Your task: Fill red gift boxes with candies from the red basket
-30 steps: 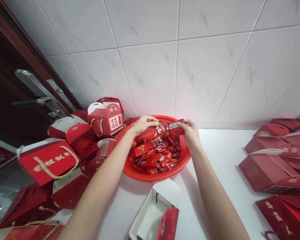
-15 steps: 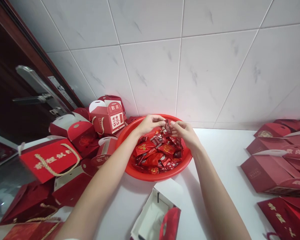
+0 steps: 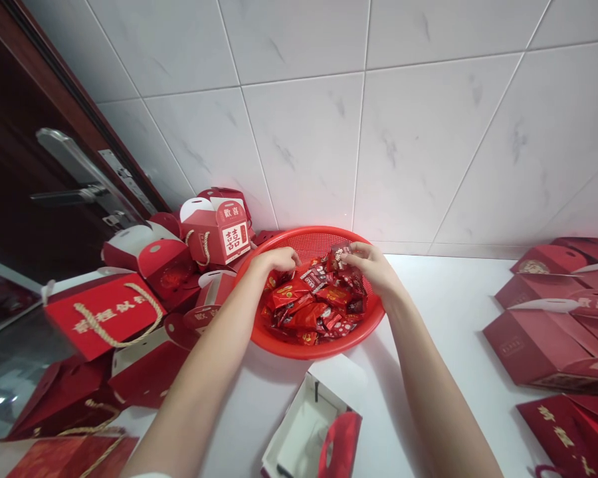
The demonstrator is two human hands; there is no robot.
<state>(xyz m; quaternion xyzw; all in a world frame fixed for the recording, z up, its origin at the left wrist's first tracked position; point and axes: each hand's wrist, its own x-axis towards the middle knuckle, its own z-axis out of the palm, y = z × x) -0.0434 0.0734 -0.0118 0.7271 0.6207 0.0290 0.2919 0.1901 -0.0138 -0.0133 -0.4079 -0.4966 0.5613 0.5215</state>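
**Heaped close, held lightly**

The round, bright-red plastic basket with a perforated wall (image 3: 323,349) stands on the smooth white counter (image 3: 443,312); its raised side seems to stop the loose heap of shiny red and maroon wrapped packets (image 3: 306,315) from spreading. Above the basket's far right part, the right hand (image 3: 375,267) has its grip clamped on a small maroon printed packet (image 3: 337,254), thumb against fingers, probably because a whole palm would hide so little a thing. The left hand (image 3: 279,257) dips into the basket's far left part; its fingertips are hidden, so I cannot tell whether that grip is together or apart.

In front of the basket, the white-lined red cardboard box (image 3: 299,425) lies open upward, likely to leave its inside reachable. Red cardboard gift boxes with rope handles (image 3: 212,229) crowd left of the basket, apparently leaving the arms room.

The held packet looks dark and glossy, with pale lettering (too small to read); those in the heap are creased, some gold-printed, one white-dotted.
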